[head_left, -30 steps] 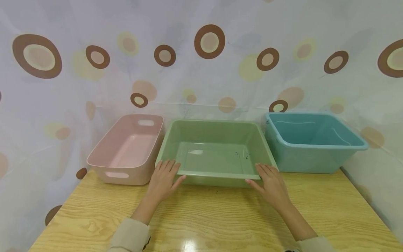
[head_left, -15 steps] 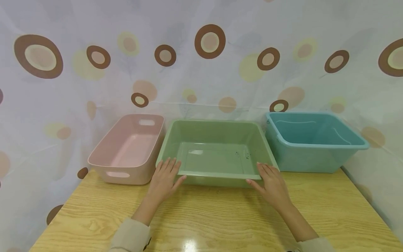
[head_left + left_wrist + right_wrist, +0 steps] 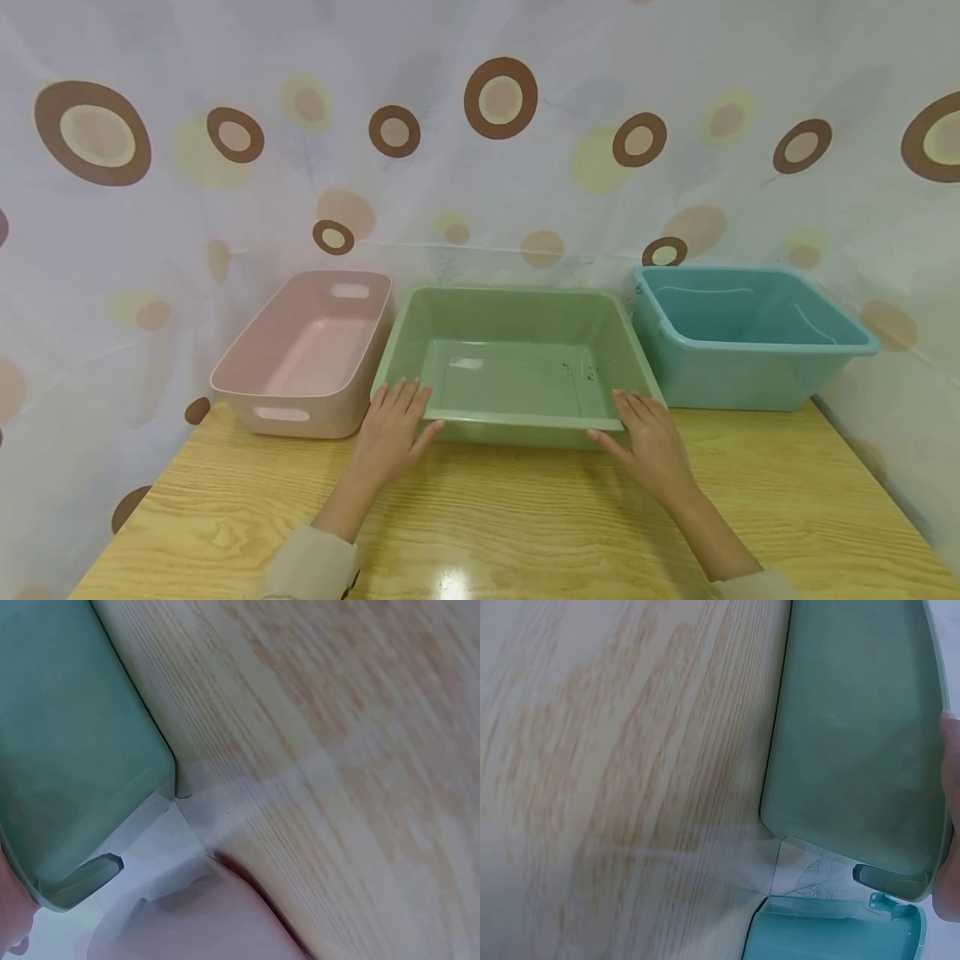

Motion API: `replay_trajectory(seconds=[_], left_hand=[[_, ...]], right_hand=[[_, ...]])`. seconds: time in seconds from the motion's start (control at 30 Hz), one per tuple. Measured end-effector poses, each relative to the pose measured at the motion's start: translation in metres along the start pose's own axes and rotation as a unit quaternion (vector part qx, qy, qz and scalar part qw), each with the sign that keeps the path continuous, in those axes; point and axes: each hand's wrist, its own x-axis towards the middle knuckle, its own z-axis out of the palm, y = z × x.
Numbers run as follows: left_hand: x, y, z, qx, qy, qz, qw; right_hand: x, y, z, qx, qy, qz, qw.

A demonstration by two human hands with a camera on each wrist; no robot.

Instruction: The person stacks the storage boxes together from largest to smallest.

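A rectangular green basin [image 3: 517, 422] stands on the table between two other tubs, and both hands lie on its near corners. My left hand [image 3: 392, 435] rests on the left end of the near rim, fingers stretched over it and thumb spread along the front. At the right end, my right hand [image 3: 651, 442] rests likewise, its fingers over the rim and its thumb pointing inward along the front edge. The left wrist view shows the basin's outer wall [image 3: 71, 750], with part of the left hand [image 3: 11, 907] at the rim. In the right wrist view, the right hand [image 3: 949, 840] touches the rim.
A pink basket [image 3: 300, 417] with handle slots stands close on the left, and a deeper turquoise tub [image 3: 738, 379] on the right. The wood-grain table [image 3: 517, 517] runs toward me. Behind hangs a white sheet [image 3: 450, 50] with brown and yellow circles.
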Motion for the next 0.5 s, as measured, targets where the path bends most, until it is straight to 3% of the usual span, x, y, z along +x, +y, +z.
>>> replay_trajectory(seconds=[0.5], left_hand=[[-0.0038,0.0005,0.0007,0.008,0.022,0.011,0.9997]], right_hand=[[-0.0037,0.0018,0.0018,0.0,0.005,-0.005,1.0]])
